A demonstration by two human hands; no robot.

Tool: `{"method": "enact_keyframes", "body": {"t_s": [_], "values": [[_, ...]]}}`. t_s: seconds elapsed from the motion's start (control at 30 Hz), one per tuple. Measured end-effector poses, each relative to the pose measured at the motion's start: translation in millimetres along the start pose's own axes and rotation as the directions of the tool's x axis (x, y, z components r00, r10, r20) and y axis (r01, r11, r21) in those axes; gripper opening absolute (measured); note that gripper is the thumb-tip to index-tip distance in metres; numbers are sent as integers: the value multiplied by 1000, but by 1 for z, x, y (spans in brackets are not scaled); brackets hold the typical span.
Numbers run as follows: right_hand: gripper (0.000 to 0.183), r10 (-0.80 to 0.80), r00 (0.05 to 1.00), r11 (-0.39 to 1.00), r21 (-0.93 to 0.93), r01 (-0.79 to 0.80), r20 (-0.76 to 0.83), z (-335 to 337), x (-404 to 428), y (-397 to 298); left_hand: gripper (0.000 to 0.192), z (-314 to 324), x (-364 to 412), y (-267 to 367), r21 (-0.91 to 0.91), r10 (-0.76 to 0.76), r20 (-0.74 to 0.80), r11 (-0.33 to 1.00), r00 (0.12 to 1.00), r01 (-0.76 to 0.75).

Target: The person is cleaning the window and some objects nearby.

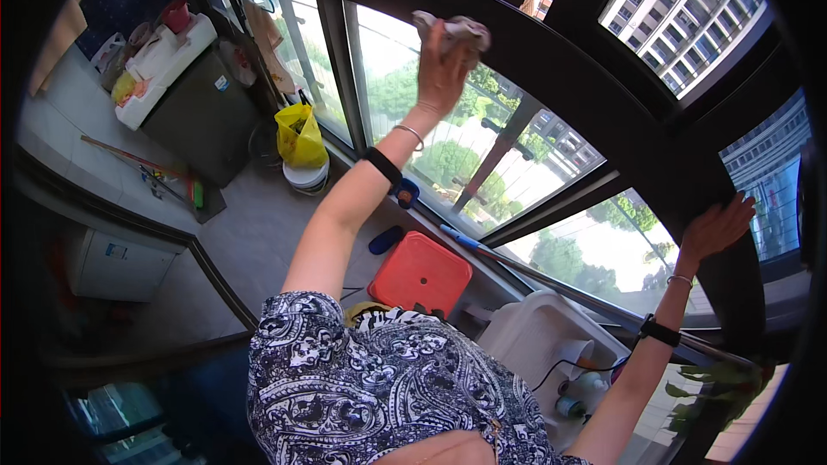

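My left hand point(442, 71) is raised high and presses a crumpled cloth point(459, 35) against the dark window frame point(555, 58), above a large glass pane point(420, 103). The fingers lie over the cloth, and part of it is blurred. Over to the right, my right hand point(717, 229) rests on the dark frame near another pane, its fingers spread and holding nothing. Both wrists bear a bangle and a black band.
Below stand a red plastic stool point(423, 274), a blue slipper point(386, 240) and a white bucket point(307, 177) under a yellow bag point(300, 139). A blue-ended pole point(460, 236) lies along the sill. A sink point(523, 336) holds bottles. A dark cabinet point(200, 110) stands left.
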State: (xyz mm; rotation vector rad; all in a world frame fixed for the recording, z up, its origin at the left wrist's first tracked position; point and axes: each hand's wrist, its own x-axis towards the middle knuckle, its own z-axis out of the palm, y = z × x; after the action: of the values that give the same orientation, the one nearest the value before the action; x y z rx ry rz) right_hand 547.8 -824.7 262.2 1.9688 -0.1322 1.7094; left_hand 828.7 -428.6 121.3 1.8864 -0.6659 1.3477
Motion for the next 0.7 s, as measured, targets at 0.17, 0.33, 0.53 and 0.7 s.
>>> {"method": "enact_keyframes", "body": {"t_s": [0.17,0.33,0.53,0.7], "values": [[47,41,999,999,-26,-40,25,-2,-4,4,43,-52,65,-149,7,-447,-64,894,892,448],[50,77,996,997,-9,-77,39,-3,-7,8,41,-19,69,-111,26,-292,-283,950,914,312],[46,80,997,997,15,-80,13,-3,-5,0,50,24,-2,126,-211,-154,-85,968,984,134],[44,76,997,997,28,-76,-8,-7,-7,6,40,43,-34,276,-424,208,138,896,968,-133]]}}
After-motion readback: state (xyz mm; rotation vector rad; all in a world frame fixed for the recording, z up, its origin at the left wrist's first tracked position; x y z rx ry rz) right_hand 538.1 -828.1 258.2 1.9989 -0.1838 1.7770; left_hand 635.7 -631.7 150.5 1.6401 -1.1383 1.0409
